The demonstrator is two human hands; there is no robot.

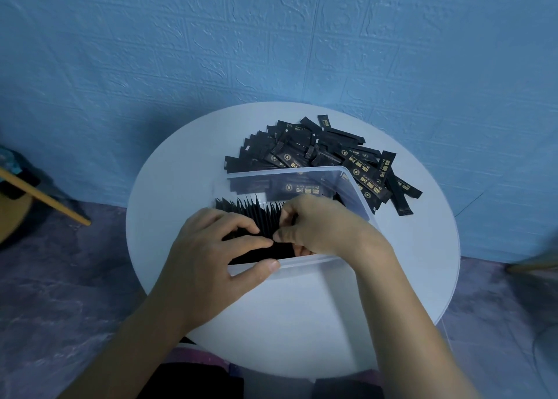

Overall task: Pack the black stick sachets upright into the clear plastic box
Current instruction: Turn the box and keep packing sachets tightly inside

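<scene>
The left hand (211,247) clamps the upright sachets (253,214) against the near wall of the clear plastic box (287,171) to stop toppling, while the right hand (323,226) seemingly pinches one into line.

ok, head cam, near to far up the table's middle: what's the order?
table → box near rim → packed sachets → loose sachets → wall. Hands overlap the box, so left out.
</scene>
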